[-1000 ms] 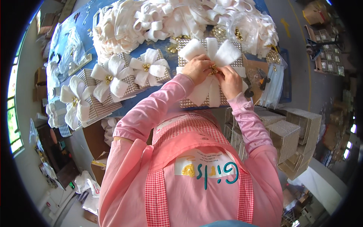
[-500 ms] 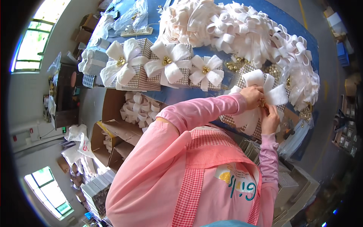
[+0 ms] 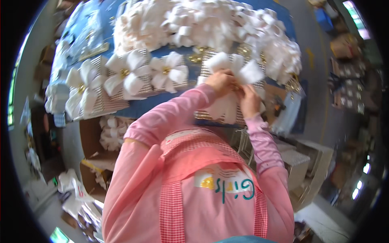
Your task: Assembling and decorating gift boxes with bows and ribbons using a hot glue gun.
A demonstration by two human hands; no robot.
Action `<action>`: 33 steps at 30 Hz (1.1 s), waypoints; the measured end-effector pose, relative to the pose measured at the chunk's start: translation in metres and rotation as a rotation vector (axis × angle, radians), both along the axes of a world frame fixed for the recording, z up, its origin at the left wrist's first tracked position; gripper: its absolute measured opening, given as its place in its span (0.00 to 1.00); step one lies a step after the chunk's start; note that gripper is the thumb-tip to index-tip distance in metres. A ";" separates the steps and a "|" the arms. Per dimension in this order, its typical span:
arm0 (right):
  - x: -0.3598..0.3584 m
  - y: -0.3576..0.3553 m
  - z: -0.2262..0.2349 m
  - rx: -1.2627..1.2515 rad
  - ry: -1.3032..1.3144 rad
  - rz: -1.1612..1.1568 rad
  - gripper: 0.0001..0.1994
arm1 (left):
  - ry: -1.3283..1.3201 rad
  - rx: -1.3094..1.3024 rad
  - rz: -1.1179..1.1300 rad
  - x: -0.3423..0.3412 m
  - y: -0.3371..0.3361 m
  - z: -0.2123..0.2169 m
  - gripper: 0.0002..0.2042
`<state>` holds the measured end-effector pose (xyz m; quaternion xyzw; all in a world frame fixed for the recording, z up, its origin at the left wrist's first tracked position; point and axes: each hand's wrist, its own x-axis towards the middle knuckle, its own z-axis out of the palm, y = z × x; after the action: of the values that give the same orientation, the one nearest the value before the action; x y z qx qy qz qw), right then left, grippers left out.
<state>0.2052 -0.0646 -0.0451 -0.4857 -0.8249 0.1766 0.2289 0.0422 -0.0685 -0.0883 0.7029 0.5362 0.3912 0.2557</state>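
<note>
A large white fabric bow lies on a box covered in rows of shiny beads, at the table's near edge. My left hand is closed at the bow's centre from the left, fingers bent in a pinch. From the lower right my right hand meets it, its fingertips pressed together at the same spot. A bit of gold shows between the fingertips, mostly hidden by them. White tails of the bow hang down below both hands.
Left of my hands stand beaded boxes with white bows and gold centres. Behind lies a long heap of white fabric loops on the blue table, with gold bells before it. An open cardboard box holds more bows.
The whole view has swung, so the table and my hands appear farther left and higher. Both hands stay at the bow's centre; the gold piece between them is less visible now.
</note>
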 end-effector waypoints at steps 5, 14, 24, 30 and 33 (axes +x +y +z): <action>-0.007 0.009 -0.004 -0.003 0.050 0.007 0.08 | 0.050 0.027 -0.053 -0.016 0.010 0.008 0.08; 0.013 0.009 0.036 -0.048 0.186 0.061 0.11 | 0.086 -0.069 -0.037 -0.028 -0.001 0.038 0.10; 0.019 -0.109 0.099 -0.249 0.370 0.091 0.05 | 0.226 -0.202 0.701 -0.191 -0.085 0.019 0.07; -0.048 -0.171 0.048 -0.600 0.434 0.258 0.05 | 0.296 -0.181 0.663 -0.189 -0.081 -0.046 0.08; -0.077 -0.186 0.043 -0.650 0.461 0.239 0.05 | 0.323 -0.269 0.631 -0.184 -0.078 -0.076 0.06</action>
<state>0.1280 -0.2507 -0.0020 -0.3814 -0.7040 0.5571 0.2202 -0.1421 -0.1468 -0.1642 0.5159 0.8063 0.2612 0.1248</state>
